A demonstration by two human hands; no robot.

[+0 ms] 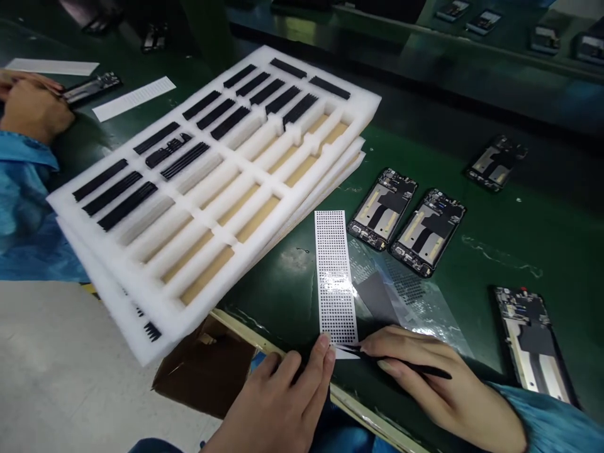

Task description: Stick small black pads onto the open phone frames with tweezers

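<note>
My right hand (pixel 419 371) is closed around black tweezers (pixel 415 366). Their tips meet the lower end of a white sheet of small black dot stickers (pixel 336 270) lying on the bench. My left hand (pixel 287 396) has its index finger and thumb pressed together at the sheet's bottom left edge, right beside the tweezer tips. Whether a single dot is between the tips is too small to tell. Beyond the sheet lie two opened phones (pixel 383 207) (pixel 428 231), their inner boards facing up. Another opened phone (pixel 533 340) lies to the right of my right hand.
A stack of white foam trays (pixel 226 182), some slots filled with black strips, overhangs the bench edge at left. Clear film (pixel 425 302) lies behind my right hand. One more phone (pixel 497 162) sits farther back. At far left, a co-worker's hands (pixel 38 104) touch a phone. A cardboard box (pixel 202 368) is below.
</note>
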